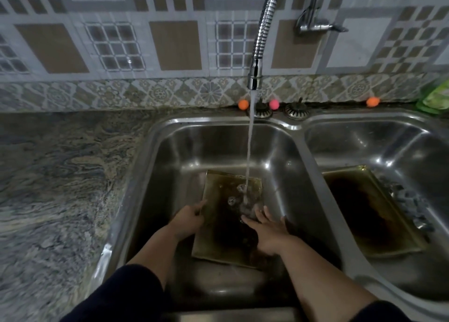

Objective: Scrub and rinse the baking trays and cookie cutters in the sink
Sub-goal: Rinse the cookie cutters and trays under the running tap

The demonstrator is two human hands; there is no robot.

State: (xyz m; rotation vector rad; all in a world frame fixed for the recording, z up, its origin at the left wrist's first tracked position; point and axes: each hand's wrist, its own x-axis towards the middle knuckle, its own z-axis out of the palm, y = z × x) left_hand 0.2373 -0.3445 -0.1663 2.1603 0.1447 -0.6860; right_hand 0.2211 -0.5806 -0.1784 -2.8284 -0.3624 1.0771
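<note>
- Rinsing: baking tray [226, 227] lies tilted in left basin [170, 151], under tap stream [249, 151].
- Left hand [188, 218] grips tray's 9 o'clock edge; right hand [268, 229] released, fingers flat on its surface.
- Risk: wet tray slipping; stream splashing onto worktop [60, 176].
- Second tray [371, 214] waits at 3 o'clock.

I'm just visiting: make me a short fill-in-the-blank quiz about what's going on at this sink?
1. Water from the faucet lands on the baking tray in the ____ basin.
2. The left hand grips that tray's ____ edge.
3. The right hand lies ____ on the tray, fingers spread.
4. A second tray leans in the ____ basin.

Missing words: left; left; flat; right
</note>
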